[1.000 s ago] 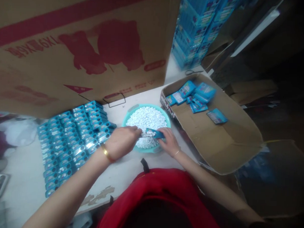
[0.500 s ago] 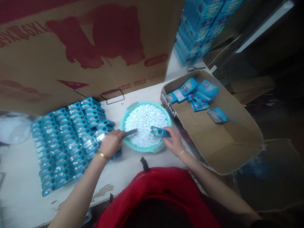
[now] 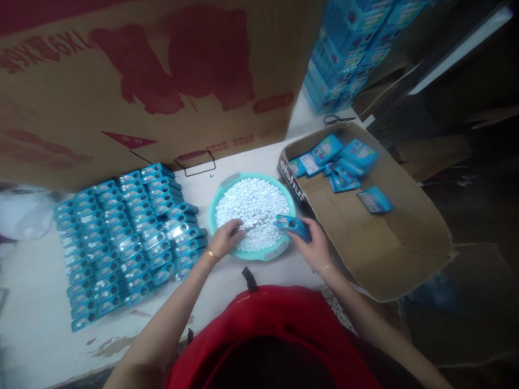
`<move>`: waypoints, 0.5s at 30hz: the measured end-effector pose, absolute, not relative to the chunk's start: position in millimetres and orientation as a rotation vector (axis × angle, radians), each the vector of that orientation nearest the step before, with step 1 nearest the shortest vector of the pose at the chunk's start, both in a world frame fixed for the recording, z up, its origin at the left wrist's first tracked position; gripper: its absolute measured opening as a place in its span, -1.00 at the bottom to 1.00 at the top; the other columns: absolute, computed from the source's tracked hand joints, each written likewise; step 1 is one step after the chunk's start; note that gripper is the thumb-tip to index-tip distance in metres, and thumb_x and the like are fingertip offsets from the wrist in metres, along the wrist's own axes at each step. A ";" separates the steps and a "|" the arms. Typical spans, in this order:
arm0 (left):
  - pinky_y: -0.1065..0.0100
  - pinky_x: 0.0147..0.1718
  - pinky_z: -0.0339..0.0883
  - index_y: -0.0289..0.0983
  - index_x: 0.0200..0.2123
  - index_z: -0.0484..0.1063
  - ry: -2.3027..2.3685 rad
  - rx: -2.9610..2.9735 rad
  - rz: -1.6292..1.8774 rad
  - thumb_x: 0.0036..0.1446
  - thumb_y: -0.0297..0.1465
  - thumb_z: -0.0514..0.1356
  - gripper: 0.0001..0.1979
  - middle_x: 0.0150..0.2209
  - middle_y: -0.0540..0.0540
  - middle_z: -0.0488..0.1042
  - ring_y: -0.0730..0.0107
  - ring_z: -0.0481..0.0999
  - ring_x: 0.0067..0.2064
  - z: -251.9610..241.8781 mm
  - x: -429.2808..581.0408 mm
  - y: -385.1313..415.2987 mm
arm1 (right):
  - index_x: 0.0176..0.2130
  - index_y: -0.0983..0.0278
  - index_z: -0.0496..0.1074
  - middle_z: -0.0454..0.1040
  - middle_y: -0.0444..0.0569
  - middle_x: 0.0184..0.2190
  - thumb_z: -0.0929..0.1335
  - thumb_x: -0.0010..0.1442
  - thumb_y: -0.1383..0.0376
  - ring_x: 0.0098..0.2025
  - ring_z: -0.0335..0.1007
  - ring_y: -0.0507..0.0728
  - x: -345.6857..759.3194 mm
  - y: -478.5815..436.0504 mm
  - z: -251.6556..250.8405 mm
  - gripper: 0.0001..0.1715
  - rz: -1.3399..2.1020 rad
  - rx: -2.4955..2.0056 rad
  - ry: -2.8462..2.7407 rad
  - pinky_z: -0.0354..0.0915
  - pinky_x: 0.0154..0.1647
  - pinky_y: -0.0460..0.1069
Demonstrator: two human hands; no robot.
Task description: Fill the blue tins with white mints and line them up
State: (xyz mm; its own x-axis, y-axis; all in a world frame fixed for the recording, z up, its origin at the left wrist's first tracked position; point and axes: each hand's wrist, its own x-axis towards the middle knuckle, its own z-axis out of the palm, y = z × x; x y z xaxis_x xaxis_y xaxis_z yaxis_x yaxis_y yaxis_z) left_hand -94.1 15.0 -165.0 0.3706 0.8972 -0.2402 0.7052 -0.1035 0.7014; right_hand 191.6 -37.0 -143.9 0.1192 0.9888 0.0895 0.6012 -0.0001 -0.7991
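Dipping into the heap of small white pellets (image 3: 254, 208), the left hand (image 3: 226, 239) curls its fingers at the near edge of the round teal basin (image 3: 226, 182); whether it grips any, I cannot tell. The right hand (image 3: 315, 247) clasps a small blue box (image 3: 293, 225) at the basin's right rim. Holding that box low over the basin would likely catch spills. Glossy rectangular boxes (image 3: 125, 241) lie in tight rows on the white table (image 3: 37, 323).
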 end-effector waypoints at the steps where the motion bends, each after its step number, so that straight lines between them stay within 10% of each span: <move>1: 0.29 -0.17 0.38 -0.26 -0.07 0.36 1.355 1.869 0.349 0.19 -0.27 0.11 -0.72 -0.18 -0.12 0.49 0.34 0.48 -0.23 -152.7 -99.1 16.3 | -0.03 0.21 0.30 0.43 0.04 -0.15 0.38 0.13 0.12 -0.11 0.37 0.24 191.1 -36.3 -142.7 -0.56 0.682 -1.674 -1.580 0.32 -0.06 0.16; 15: 0.33 -0.43 0.29 -0.28 -0.22 0.38 1.117 2.495 -0.442 0.20 -0.40 0.02 -0.83 -0.29 -0.15 0.50 0.29 0.49 -0.36 23.1 -60.8 50.6 | -0.05 0.26 0.31 0.42 0.09 -0.14 0.30 0.17 0.35 -0.07 0.31 0.26 150.8 -18.5 -127.7 -0.68 0.638 -1.324 -1.843 0.30 -0.02 0.17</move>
State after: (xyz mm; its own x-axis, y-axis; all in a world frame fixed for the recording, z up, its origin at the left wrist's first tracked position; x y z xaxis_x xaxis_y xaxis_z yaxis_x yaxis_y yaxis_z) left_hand -60.8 50.6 23.1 0.6363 0.6441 -0.4246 0.7603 -0.6169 0.2034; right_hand 150.8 -18.5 -127.7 -0.1687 0.9413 0.2925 0.5587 0.3358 -0.7583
